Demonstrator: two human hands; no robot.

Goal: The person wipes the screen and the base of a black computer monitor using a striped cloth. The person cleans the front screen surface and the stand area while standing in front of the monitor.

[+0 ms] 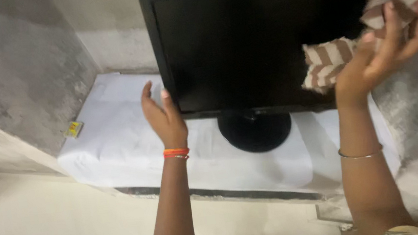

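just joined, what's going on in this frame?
A person faces a black monitor on a round stand, set on a white sheet in a concrete alcove. The right hand holds a brown-and-white striped cloth against the right part of the dark screen. The left hand is open at the monitor's left edge. A small yellow item lies at the sheet's left corner.

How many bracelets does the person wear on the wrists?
2: an orange band on the left wrist, below the hand at the monitor edge, and a thin metal bangle on the right forearm.
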